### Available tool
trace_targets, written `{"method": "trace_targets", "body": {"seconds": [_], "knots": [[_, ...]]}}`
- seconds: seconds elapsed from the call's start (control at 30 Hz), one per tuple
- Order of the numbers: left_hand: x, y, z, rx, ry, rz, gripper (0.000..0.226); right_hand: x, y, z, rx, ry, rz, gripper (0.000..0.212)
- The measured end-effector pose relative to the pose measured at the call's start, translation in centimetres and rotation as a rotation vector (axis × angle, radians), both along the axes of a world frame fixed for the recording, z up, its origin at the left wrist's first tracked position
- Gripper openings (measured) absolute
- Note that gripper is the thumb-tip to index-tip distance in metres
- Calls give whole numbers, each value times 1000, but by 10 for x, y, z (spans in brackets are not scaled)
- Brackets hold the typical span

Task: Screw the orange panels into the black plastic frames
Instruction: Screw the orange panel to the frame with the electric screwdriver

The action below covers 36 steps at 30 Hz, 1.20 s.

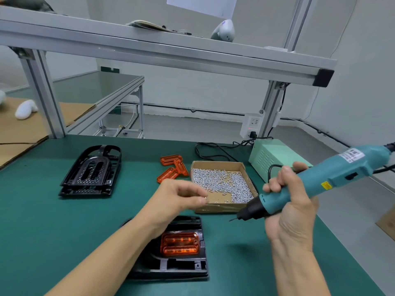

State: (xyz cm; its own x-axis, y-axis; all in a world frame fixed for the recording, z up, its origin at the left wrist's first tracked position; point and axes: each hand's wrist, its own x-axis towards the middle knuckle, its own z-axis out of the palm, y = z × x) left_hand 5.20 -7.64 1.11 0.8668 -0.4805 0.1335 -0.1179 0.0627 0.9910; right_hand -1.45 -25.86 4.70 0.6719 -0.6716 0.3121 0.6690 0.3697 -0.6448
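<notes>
Green bench. Near edge, centre: black frame lying flat, orange panel seated in it, partly under the left forearm. Far left: stack of frames. Centre rear: loose panels, three or so, heaped just left of the box. Box: open cardboard, holding silver screws. Left hand: raised above the near frame beside the box, thumb and forefinger pinched on a small screw, blurred. Right hand: fingers wrapped round a teal driver, bit pointing down-left, clear of the frame. Rear right: pale green power unit, cables running behind the box.
</notes>
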Motion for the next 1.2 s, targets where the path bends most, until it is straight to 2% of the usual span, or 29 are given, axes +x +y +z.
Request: {"method": "trace_targets", "body": {"seconds": [0.13,0.37,0.97,1.2], "knots": [[-26,15,-10,-151,145,38,21,-3,16,16,88,-112,113,15],[-43,21,-3,-263,137,58,21,-4,39,32,70,-168,209,11],[-49,24,1,-239,78,48,19,-4,51,28,2,-139,223,14],[-53,23,-1,-125,-89,92,13,-3,55,25,-93,-193,224,14]]}}
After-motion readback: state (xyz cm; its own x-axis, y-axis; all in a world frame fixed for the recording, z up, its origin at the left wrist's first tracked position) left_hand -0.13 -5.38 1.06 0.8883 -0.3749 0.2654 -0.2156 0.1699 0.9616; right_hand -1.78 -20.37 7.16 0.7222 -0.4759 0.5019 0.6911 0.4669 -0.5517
